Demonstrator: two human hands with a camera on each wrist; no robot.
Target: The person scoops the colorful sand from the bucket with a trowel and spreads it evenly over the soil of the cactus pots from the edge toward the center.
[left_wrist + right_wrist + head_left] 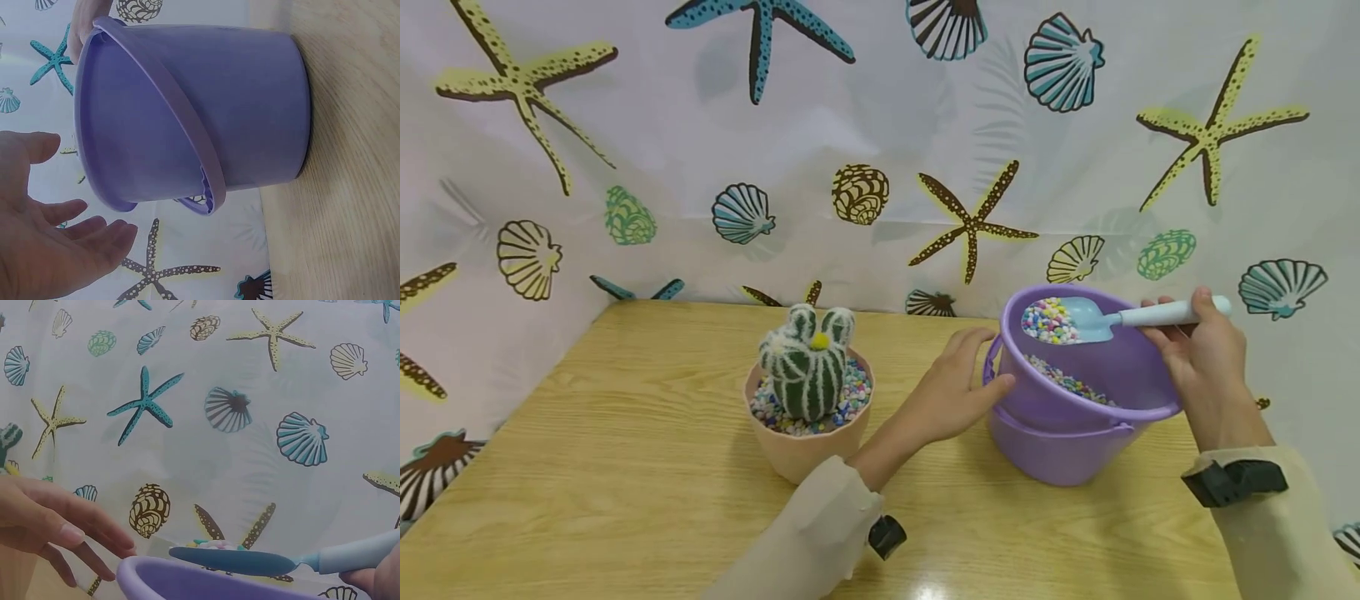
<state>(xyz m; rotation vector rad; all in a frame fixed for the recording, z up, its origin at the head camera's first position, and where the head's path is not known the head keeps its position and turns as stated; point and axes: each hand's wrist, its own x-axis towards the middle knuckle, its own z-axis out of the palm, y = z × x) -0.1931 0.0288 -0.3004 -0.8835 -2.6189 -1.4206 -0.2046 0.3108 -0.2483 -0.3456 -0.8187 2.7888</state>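
1. Pebbles [1051, 321], multicoloured, heaped on blue scoop [1078, 320] over the mouth of purple bucket [1078, 408]; more of them lying inside, seen from the head view only.
2. Far left on wooden table [625, 467]: pink pot [805, 446] with a green cactus [807, 367] bedded in the same pebbles; absent from both wrist views.
3. Next, left hand [958, 392], fingers straight and spread, holding nothing, thumb tip at the bucket's rim; from the left wrist view, open palm [44, 250] just beside the bucket's outer wall [206, 106], handle [181, 119] folded down along it, contents hidden.
4. Furthest right, right hand [1198, 354] curled round the scoop's pale handle; from the right wrist view, scoop blade [234, 559] side-on above the rim, only a sliver of its load showing, seashell curtain [250, 412] behind.
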